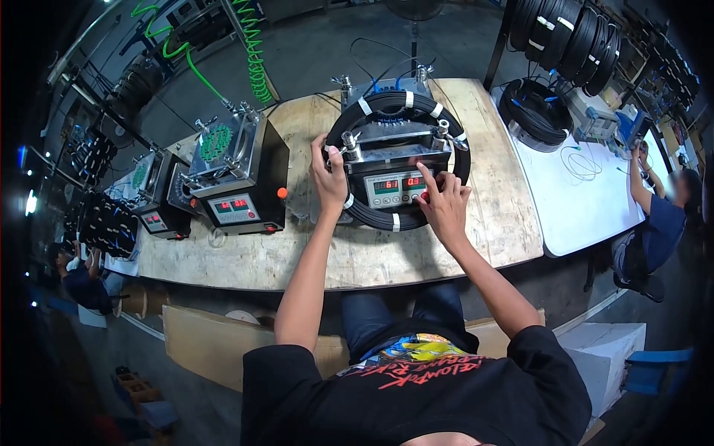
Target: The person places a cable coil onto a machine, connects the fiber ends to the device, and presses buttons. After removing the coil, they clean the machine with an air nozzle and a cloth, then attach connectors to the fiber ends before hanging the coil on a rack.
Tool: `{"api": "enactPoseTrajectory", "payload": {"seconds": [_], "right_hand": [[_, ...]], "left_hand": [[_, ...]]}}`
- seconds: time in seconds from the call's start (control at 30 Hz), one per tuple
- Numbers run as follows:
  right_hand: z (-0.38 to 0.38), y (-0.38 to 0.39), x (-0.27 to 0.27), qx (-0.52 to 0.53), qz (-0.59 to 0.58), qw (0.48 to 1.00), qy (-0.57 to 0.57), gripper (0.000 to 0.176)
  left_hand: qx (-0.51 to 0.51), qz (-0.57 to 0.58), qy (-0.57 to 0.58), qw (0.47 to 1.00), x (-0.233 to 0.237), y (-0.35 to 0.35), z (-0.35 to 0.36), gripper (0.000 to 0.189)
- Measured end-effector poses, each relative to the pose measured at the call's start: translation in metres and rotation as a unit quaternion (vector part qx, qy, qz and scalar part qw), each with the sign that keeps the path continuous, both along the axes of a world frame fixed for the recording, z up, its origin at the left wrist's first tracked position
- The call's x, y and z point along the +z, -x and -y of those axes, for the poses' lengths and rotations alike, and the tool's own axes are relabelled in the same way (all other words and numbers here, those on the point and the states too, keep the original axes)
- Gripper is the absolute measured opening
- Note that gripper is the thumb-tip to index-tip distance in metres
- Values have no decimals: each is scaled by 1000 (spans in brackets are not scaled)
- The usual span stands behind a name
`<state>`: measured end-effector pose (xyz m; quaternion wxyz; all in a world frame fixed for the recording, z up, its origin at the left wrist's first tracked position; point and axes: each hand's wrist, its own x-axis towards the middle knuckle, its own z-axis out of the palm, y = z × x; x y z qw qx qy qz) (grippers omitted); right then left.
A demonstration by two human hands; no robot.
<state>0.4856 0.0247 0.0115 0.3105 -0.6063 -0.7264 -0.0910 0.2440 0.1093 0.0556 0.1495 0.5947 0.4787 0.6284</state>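
Observation:
In front of me a polishing machine (383,165) stands on the wooden table, its panel (393,189) lit with red digits. A coil of black cable (462,152), bound with white tape, hangs around the machine's top and front. My left hand (329,177) is closed on the coil's left side, beside a metal clamp post (350,146). At the panel's right edge is my right hand (446,202), fingers apart and holding nothing. Its index finger points up over the machine's front, and its thumb is by the red button. Blue connectors sit along the machine's top, partly hidden by the coil.
Two similar machines (236,175) (158,195) stand to the left on the wooden table (297,260). Green coiled air hoses (253,52) hang behind. On the right, a white table (576,212) bears another cable coil (534,111). People (658,223) (85,286) work at both sides.

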Motion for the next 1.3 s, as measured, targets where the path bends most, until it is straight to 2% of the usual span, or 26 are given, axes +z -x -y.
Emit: {"api": "enactPoseTrajectory", "payload": {"seconds": [0.27,0.47,0.57,0.67,0.7,0.73,0.8,0.9,0.93,1.0,1.07,1.1,1.3], "right_hand": [[-3,9,4,-22,-30,999,32,105],[-4,7,-1,-27,-44,998,26,104],[1,4,11,9,-34,999,-9,88],[-6,-9,8,80,-303,946,-77,64],[-10,-9,22,48,-372,918,-131,39],[-25,-20,23,14,-378,911,-165,32],[-54,-36,31,-24,-464,866,-186,27],[-92,-53,26,1,-422,885,-198,29],[-95,-44,34,28,-468,869,-158,40],[-110,-58,20,46,-465,884,-8,55],[-116,-60,14,51,-469,881,-25,58],[-114,-58,15,51,-472,880,-32,61],[-116,-60,15,58,-447,892,-35,58]], "left_hand": [[-11,34,27,999,-2,-1,1,52],[-25,52,46,997,-6,0,0,54],[-25,52,57,997,-14,3,-2,54],[-4,35,53,998,-16,4,-5,55],[4,30,51,998,-14,3,-5,55],[9,24,39,999,-8,1,-2,54],[5,29,53,998,3,-4,8,54],[21,9,67,997,2,-4,10,53],[32,0,70,997,0,-4,9,53],[44,-1,54,998,-5,-4,9,54],[53,0,12,999,-8,-6,5,56],[46,7,42,998,-4,-7,9,57],[55,-2,1,998,-14,-6,3,59]]}}
